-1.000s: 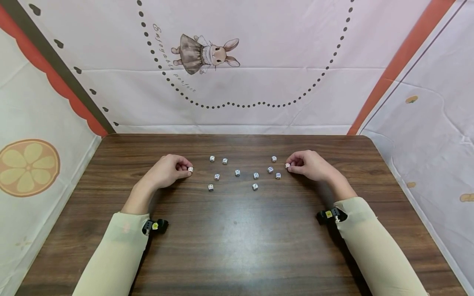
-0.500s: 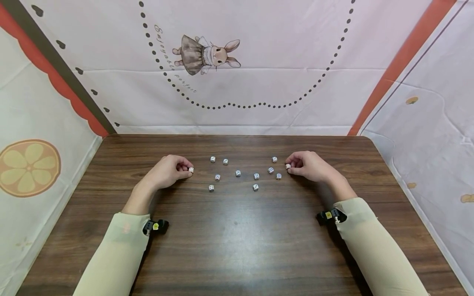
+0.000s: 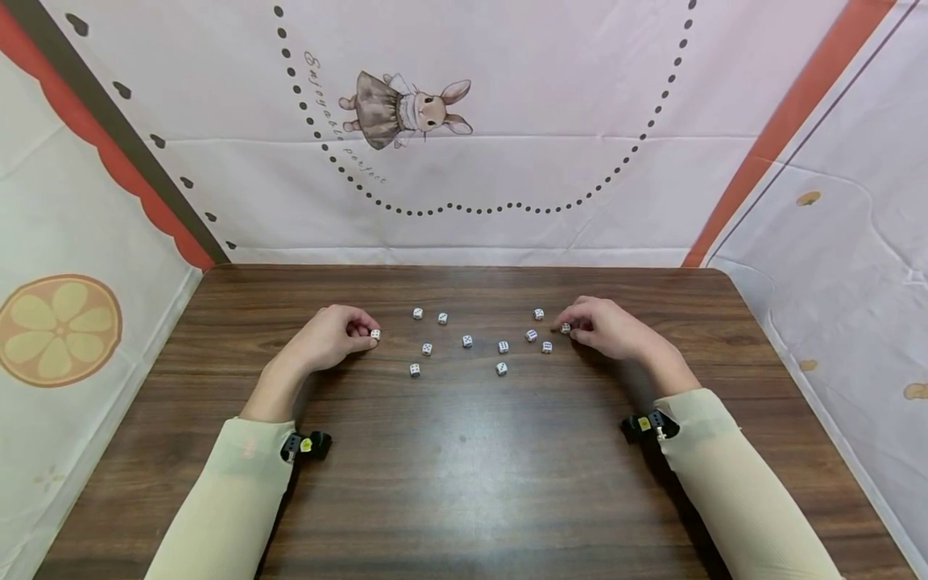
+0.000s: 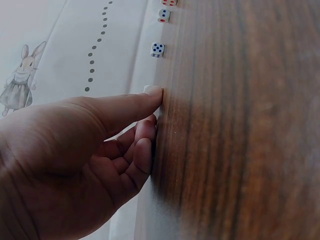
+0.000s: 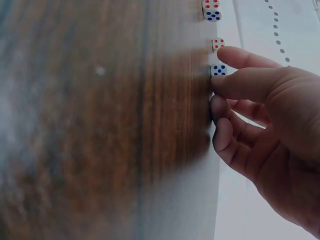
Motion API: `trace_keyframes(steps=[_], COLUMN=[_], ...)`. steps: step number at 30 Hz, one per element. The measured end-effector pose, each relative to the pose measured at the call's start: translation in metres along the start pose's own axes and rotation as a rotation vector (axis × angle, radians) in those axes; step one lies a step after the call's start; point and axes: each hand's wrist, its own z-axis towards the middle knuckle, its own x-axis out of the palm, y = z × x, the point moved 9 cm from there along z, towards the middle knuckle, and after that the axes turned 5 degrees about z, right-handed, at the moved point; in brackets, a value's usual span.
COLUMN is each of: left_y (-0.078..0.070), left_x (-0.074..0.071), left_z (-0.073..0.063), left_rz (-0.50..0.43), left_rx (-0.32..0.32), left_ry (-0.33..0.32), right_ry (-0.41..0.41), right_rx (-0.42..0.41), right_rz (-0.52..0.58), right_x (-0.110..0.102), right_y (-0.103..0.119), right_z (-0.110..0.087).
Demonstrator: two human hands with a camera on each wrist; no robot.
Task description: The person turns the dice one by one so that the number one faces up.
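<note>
In the head view, my left hand pinches a small white die between thumb and fingers at the left end of a scattered group. The left wrist view shows the thumb covering most of that die, with the other fingers curled beneath. On the right, my right hand is at another white die, its index finger and thumb spread on either side. Blue pips on this die show between the parted fingertips in the right wrist view.
Between the hands lie several more white dice, among them one die near the middle and another die closer to the front. The brown wooden table ends at a printed cloth backdrop behind and at both sides.
My right index finger and thumb have parted from the die they were pinching, and more of it shows. My left hand keeps its pinch in the same place.
</note>
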Motion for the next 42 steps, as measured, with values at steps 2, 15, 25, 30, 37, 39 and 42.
trace_keyframes(steps=[2, 15, 25, 30, 37, 39, 42], left_y=[-0.001, -0.002, -0.003, -0.002, -0.001, -0.001, -0.001], left_x=[0.000, 0.001, 0.000, 0.001, 0.000, 0.001, 0.001], left_z=[0.000, -0.001, -0.002, -0.001, -0.001, -0.001, 0.000], left_rz=[-0.003, -0.003, -0.006, -0.006, -0.004, -0.002, -0.001], left_rx=[0.008, 0.011, 0.002, -0.006, -0.002, 0.002, 0.007], left_ry=[-0.002, -0.011, -0.006, -0.001, -0.007, -0.008, -0.009], right_ry=[0.002, -0.024, -0.077, -0.081, -0.060, -0.056, -0.055], right_rx=[0.003, 0.113, 0.141, 0.166, 0.196, 0.202, 0.213], right_rz=[-0.011, 0.029, 0.079, 0.091, 0.093, 0.094, 0.099], right_x=[0.000, -0.001, -0.004, -0.005, -0.004, -0.004, -0.005], right_y=[0.000, -0.011, -0.021, -0.024, -0.028, -0.028, -0.029], right_z=[0.001, 0.003, 0.010, 0.011, 0.011, 0.011, 0.010])
